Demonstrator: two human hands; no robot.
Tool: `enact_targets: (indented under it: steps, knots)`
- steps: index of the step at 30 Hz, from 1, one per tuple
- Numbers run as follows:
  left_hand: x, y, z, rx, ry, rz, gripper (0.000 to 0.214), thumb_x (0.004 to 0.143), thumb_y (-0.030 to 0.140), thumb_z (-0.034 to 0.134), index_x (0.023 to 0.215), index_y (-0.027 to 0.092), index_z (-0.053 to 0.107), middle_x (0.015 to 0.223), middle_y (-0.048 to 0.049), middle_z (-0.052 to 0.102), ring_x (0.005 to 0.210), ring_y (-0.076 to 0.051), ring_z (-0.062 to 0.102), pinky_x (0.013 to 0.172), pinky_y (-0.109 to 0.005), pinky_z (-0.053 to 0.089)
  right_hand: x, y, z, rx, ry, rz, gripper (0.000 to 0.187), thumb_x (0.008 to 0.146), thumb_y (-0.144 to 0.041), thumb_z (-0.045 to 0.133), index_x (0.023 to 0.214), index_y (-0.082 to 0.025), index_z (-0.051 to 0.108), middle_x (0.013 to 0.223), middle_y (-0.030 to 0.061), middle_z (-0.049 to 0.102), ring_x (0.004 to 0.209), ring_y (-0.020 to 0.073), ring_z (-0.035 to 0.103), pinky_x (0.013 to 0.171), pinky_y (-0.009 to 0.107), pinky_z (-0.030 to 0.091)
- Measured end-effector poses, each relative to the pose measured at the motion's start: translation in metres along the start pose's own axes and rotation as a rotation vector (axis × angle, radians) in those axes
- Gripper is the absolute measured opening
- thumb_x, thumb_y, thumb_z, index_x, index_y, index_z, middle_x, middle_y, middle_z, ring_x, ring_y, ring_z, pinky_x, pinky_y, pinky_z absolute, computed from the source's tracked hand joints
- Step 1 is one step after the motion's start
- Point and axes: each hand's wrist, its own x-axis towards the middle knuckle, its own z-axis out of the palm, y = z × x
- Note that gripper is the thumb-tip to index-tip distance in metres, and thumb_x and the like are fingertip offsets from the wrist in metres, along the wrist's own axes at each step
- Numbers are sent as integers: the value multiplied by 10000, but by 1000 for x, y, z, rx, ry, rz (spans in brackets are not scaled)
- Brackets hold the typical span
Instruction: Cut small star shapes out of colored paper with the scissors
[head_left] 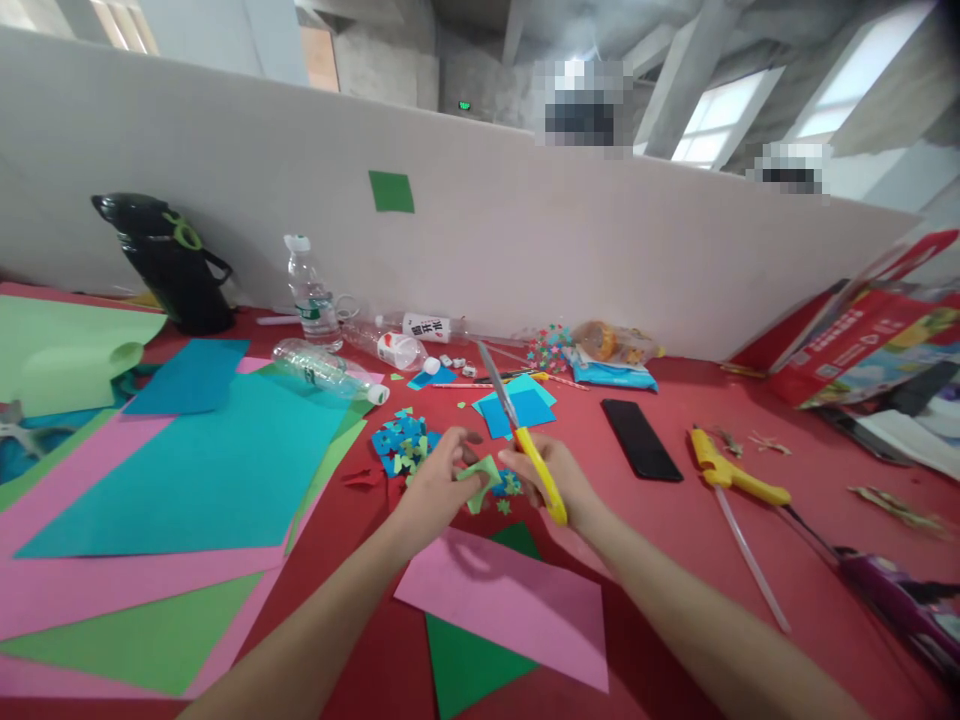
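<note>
My left hand [439,480] pinches a small light-green paper piece [482,480] above the red table [675,520]. My right hand [559,480] grips yellow-handled scissors [525,440], with the blades pointing up and away from me. Both hands meet at the green piece. Beneath them lie a pink sheet [510,600] over a dark-green sheet [465,660]. A heap of small blue and green cut shapes [401,445] sits just beyond my left hand.
Large teal [202,470], pink and green sheets cover the left side. Plastic bottles [315,300] and a black jug [169,260] stand by the white partition. A black phone [641,440], a yellow glue gun [731,475] and red boxes [847,345] lie on the right.
</note>
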Motion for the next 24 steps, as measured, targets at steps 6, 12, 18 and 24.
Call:
enact_targets:
  steps: [6, 12, 18, 24]
  knots:
    - [-7, 11, 12, -84, -96, -103, 346, 726, 200, 662, 1045, 212, 528, 795, 22, 628, 570, -125, 635, 507, -240, 467, -4, 16, -1, 4, -16, 13, 269, 678, -359, 671, 608, -218, 452, 391, -112, 399, 291, 57, 348, 306, 177, 240]
    - [0, 2, 7, -192, -199, -242, 271, 725, 392, 698, 753, 179, 532, 566, -4, 659, 447, -141, 636, 398, -201, 418, -3, 17, -8, 25, -5, -30, 304, 764, -454, 599, 656, -222, 435, 400, -124, 340, 300, 56, 315, 325, 179, 262]
    - [1, 9, 3, -251, -48, -193, 298, 721, 401, 708, 729, 194, 494, 555, -1, 674, 403, -124, 605, 389, -194, 413, 1, 16, -25, -59, -58, -53, 464, 778, -555, 646, 602, -232, 363, 412, -110, 314, 322, 66, 312, 341, 203, 235]
    - [6, 15, -14, -385, 309, -44, 230, 766, 326, 668, 771, 208, 471, 568, 61, 602, 433, -69, 532, 423, -174, 380, -13, -2, -50, -483, -238, -28, 432, 755, -583, 686, 697, -205, 484, 569, -67, 432, 496, 94, 378, 458, 214, 278]
